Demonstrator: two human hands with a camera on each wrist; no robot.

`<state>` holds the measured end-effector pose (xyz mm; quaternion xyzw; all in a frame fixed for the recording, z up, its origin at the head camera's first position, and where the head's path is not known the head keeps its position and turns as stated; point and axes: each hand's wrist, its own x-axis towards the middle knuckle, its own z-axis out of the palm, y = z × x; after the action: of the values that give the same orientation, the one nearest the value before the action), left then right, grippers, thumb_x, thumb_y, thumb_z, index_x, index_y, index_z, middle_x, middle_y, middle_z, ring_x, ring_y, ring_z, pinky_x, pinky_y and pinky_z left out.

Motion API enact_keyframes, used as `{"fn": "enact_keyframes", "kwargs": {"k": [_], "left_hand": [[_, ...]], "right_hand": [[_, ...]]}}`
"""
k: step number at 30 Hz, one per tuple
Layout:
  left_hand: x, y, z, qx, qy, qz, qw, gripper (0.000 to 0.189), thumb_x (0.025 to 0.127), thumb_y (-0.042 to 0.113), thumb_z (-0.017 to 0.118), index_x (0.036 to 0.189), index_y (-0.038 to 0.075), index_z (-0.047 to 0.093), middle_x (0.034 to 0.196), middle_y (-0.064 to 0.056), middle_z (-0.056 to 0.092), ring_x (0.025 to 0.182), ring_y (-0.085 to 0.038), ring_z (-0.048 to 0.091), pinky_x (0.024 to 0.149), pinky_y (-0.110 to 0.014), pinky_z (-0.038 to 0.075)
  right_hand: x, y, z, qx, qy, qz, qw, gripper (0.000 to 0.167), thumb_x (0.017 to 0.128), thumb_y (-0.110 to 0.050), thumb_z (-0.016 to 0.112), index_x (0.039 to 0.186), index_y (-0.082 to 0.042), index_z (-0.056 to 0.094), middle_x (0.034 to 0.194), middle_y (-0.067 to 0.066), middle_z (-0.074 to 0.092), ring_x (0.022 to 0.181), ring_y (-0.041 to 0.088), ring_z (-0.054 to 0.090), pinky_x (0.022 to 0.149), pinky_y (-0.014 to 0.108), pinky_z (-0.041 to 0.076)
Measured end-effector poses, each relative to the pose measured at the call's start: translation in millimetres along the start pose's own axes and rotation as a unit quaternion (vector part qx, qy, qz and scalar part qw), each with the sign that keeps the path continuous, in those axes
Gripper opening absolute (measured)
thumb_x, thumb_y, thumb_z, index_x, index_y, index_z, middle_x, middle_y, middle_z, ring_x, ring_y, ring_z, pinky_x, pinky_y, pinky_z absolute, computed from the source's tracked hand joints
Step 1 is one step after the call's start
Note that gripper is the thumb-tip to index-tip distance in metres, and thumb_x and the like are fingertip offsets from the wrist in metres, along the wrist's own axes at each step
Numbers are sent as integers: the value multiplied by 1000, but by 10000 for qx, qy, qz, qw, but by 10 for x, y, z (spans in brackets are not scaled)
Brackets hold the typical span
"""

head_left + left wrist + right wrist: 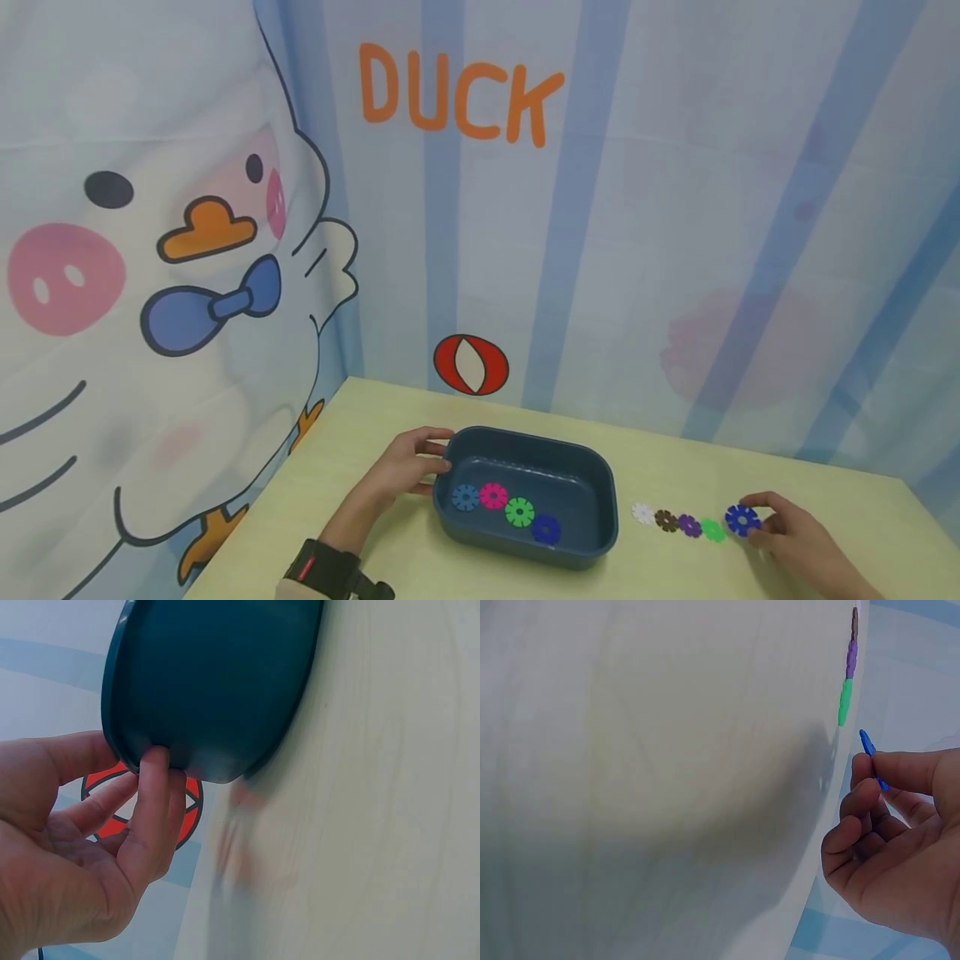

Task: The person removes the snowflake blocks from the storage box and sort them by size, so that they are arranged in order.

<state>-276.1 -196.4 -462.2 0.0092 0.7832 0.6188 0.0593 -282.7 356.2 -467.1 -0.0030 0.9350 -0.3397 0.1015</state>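
A dark blue plastic basin (525, 550) stands on the table, and my left hand (408, 462) holds its left end. In the left wrist view, the fingers (154, 795) touch the outer wall of the basin (217, 682). Inside lie a light blue notched disc (465, 497), a pink one (493, 496), a green one (520, 512) and a dark blue one (546, 528). My right hand (795, 537) pinches a blue notched disc (742, 520) between thumb and finger, raised off the table in the right wrist view (874, 761).
Right of the basin, a row of notched discs lies on the pale table (675, 462): white (642, 512), brown (666, 521), purple (689, 525) and green (712, 530). A printed curtain (480, 208) hangs behind and to the left.
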Motion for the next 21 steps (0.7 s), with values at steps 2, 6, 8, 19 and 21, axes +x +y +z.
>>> {"fn": "enact_keyframes", "kwargs": {"k": [2, 6, 8, 19, 21], "left_hand": [[-6, 5, 5, 7, 17, -7, 10000, 49, 97, 3, 70, 145, 6, 62, 130, -19, 66, 99, -24, 72, 74, -41, 66], [-12, 5, 8, 21, 50, -8, 10000, 49, 96, 2, 70, 144, 5, 62, 128, -19, 66, 98, -24, 72, 74, -42, 66], [-12, -2, 5, 21, 54, -9, 10000, 49, 96, 2, 70, 144, 5, 62, 128, -19, 66, 98, -24, 72, 73, -42, 66], [-7, -7, 2, -5, 26, -16, 10000, 49, 97, 3, 71, 145, 6, 61, 129, -19, 66, 99, -24, 72, 74, -42, 66], [-2, -4, 3, -2, 8, -26, 10000, 49, 97, 3, 71, 145, 6, 61, 129, -19, 66, 99, -24, 72, 75, -42, 66]], "right_hand": [[1, 12, 13, -72, -15, 66, 10000, 45, 97, -3, 65, 138, 11, 52, 92, 5, 66, 79, 23, 57, 69, 37, 49], [11, 30, 30, -183, -21, 172, 9997, 45, 96, -4, 66, 137, 10, 53, 95, 6, 67, 81, 21, 59, 70, 36, 49], [16, 46, 34, -206, -55, 193, 9996, 46, 96, -5, 66, 137, 11, 54, 96, 6, 68, 82, 21, 60, 70, 36, 49], [9, 117, 56, -260, -136, 52, 9996, 42, 96, -6, 66, 134, 10, 58, 101, 7, 71, 85, 21, 64, 70, 37, 52], [12, 125, 57, -272, -145, 26, 9995, 42, 95, -6, 65, 133, 10, 59, 99, 6, 71, 84, 21, 64, 70, 37, 51]]}}
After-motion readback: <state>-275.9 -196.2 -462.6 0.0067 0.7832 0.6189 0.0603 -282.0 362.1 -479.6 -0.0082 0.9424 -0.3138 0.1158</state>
